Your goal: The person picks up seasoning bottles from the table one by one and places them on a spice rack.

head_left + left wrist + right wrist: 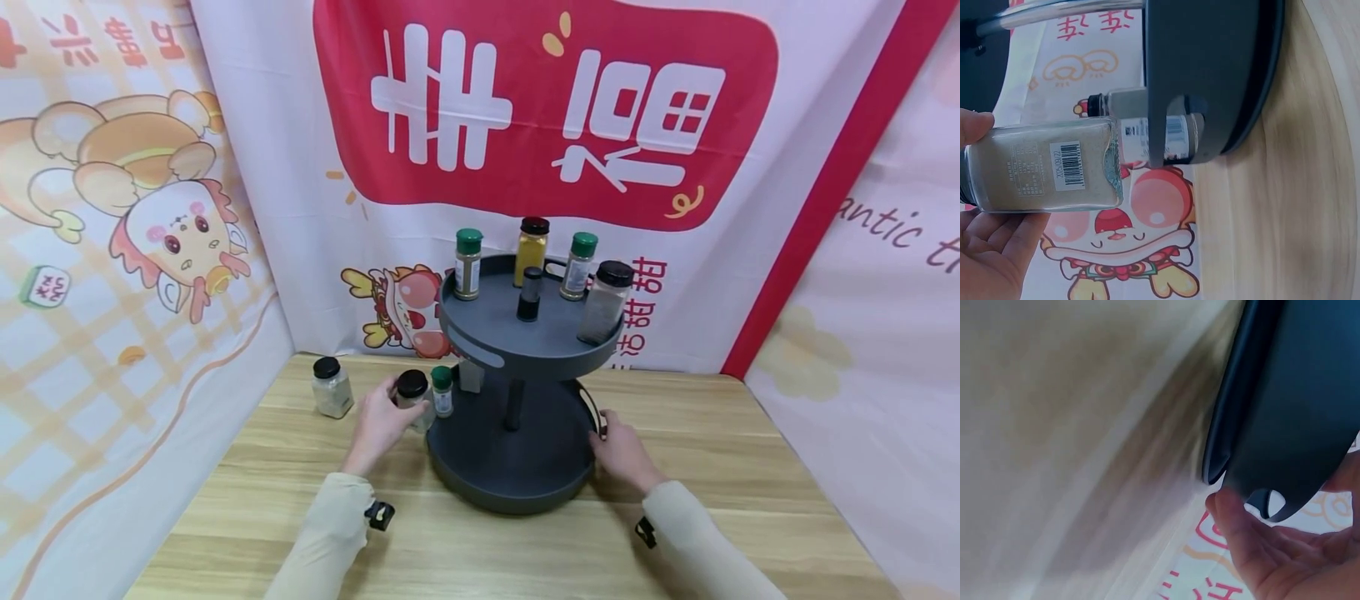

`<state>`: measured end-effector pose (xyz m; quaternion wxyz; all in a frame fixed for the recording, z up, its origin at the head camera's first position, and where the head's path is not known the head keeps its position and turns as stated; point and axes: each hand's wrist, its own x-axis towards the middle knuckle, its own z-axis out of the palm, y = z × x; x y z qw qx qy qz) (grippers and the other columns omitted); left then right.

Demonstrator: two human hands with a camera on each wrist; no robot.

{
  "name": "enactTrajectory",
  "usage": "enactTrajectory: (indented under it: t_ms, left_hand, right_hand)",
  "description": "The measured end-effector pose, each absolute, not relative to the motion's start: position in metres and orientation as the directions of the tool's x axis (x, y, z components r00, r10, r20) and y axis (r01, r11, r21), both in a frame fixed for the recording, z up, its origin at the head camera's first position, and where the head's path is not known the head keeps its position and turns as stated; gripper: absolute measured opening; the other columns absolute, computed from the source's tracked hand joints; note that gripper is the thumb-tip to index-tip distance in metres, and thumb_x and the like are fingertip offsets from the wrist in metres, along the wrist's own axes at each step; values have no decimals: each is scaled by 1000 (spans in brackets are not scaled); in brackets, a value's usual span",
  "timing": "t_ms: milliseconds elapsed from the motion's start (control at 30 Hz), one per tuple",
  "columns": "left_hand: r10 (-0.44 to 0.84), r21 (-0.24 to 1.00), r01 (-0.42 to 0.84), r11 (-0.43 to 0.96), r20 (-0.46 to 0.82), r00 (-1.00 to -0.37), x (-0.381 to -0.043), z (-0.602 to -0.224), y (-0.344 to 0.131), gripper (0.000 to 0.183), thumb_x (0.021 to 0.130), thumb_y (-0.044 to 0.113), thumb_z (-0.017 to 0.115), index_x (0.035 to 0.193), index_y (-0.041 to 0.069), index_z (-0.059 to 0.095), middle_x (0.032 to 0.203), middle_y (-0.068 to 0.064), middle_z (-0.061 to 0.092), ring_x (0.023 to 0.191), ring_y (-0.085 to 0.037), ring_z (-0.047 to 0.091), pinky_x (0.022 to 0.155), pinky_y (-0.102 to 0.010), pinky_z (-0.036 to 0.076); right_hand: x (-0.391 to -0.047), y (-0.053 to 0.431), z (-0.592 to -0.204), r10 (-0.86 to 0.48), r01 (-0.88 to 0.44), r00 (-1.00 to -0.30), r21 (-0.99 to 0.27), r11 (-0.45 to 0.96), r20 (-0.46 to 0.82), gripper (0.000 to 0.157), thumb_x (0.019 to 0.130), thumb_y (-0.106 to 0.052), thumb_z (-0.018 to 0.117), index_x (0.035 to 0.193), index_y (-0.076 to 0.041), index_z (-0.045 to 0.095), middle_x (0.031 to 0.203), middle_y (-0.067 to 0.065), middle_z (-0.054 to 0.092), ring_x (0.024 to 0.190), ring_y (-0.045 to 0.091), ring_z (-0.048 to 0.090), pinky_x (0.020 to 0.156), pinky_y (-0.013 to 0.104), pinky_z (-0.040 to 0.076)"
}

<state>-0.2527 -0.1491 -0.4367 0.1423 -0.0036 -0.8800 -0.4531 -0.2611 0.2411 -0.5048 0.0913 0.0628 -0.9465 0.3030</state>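
In the head view, a dark grey two-tier turntable organizer point(498, 487) stands on the table. My left hand point(378, 425) holds a square glass spice jar point(1041, 165) with a black lid, at the left edge of the lower tier. The left wrist view shows its barcode label and pale powder, with the jar's base toward the tier's rim. Just beyond is a green-capped spice bottle point(442, 393) on the lower tier. With thumb and fingers, my right hand point(624, 450) grips the lower tier's right wall beside the handle cutout point(1277, 504).
Another black-lidded jar point(332, 389) stands at the table's back left. On the upper tier point(517, 354) are several spice bottles, including a yellow one point(531, 254) and a large black-lidded jar point(606, 304). A pale jar point(471, 377) sits at the lower tier's back. Printed cloth point(285, 250) hangs behind.
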Motion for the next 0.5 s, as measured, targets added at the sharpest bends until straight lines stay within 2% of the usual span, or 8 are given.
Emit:
enactTrajectory:
  t_ms: [167, 500]
  left_hand:
    - [-102, 800, 177, 573, 284, -953, -251, -436, -142, 52, 72, 24, 81, 114, 1, 61, 108, -18, 66, 101, -31, 61, 84, -45, 49]
    - [-55, 818, 242, 522, 315, -947, -249, -437, -125, 44, 72, 13, 81, 110, 0, 62, 107, -17, 67, 102, -28, 62, 86, -44, 49]
  right_hand:
    - [-275, 245, -505, -113, -218, -971, -573, 790, 213, 50, 92, -8, 56, 134, 11, 39, 102, 27, 64, 91, 36, 63, 79, 47, 50]
    - [-291, 248, -510, -137, -281, -949, -571, 771, 283, 47, 90, -2, 53, 135, 10, 42, 103, 29, 63, 95, 40, 62, 82, 50, 49]
